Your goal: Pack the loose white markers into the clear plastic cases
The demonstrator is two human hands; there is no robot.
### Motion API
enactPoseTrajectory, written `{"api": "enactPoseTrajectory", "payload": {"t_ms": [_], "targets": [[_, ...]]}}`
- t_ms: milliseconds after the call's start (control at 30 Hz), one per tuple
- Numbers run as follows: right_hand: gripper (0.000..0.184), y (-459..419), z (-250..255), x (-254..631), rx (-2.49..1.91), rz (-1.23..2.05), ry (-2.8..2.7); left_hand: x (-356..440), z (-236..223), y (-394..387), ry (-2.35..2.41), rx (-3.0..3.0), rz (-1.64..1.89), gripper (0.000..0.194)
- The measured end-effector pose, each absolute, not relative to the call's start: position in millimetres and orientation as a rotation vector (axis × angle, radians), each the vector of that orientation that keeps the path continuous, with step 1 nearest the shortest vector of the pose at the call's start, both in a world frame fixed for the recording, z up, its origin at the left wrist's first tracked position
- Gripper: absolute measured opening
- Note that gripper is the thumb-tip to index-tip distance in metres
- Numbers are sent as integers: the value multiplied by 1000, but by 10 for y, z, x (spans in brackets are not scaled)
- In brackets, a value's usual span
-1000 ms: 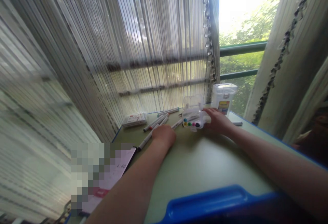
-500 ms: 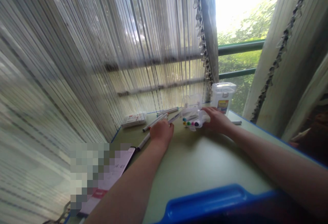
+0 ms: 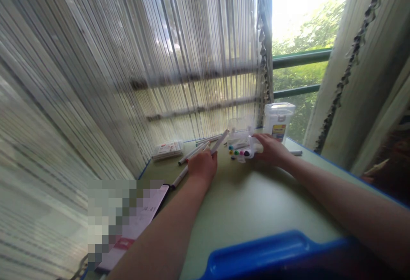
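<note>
My left hand (image 3: 202, 163) is closed on a white marker (image 3: 220, 141), which points up and away toward the far right. Just right of it, a clear plastic case (image 3: 255, 147) lies on its side with its lid open, and several markers (image 3: 238, 153) with coloured ends show inside. My right hand (image 3: 273, 149) grips the right side of this case; its fingertips are partly hidden. Beside my left hand, more white markers (image 3: 191, 154) lie loose on the table, and another marker (image 3: 180, 176) extends from under the hand.
A tall clear lidded container (image 3: 279, 120) stands behind my right hand. A flat case (image 3: 167, 150) rests at the back left, a pink-and-white sheet or screen (image 3: 142, 224) at the left. A blue tray-like edge (image 3: 259, 250) is nearest me. Curtains hang behind the table (image 3: 246, 205).
The marker in my left hand has tilted up, its far end now higher and nearer the case's lid. My right hand and the case stay nearly where they were.
</note>
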State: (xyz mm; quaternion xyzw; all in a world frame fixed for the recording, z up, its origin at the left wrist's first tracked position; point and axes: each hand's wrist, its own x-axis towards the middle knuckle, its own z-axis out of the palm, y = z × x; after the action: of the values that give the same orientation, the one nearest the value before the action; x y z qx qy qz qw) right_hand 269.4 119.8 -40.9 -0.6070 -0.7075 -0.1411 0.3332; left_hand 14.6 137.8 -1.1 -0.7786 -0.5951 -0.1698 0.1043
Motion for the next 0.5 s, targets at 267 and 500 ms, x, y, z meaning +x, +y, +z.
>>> {"api": "enactPoseTrajectory", "payload": {"t_ms": [267,500], "targets": [[60,1192,-407,2704,-1581,-379,-1870,164,4,1316,-1598,-2407,-544,52],[60,1167,-380,2692,-1589,-365,-1874,180,-22,1278,-1399,-2540,-452,62]]}}
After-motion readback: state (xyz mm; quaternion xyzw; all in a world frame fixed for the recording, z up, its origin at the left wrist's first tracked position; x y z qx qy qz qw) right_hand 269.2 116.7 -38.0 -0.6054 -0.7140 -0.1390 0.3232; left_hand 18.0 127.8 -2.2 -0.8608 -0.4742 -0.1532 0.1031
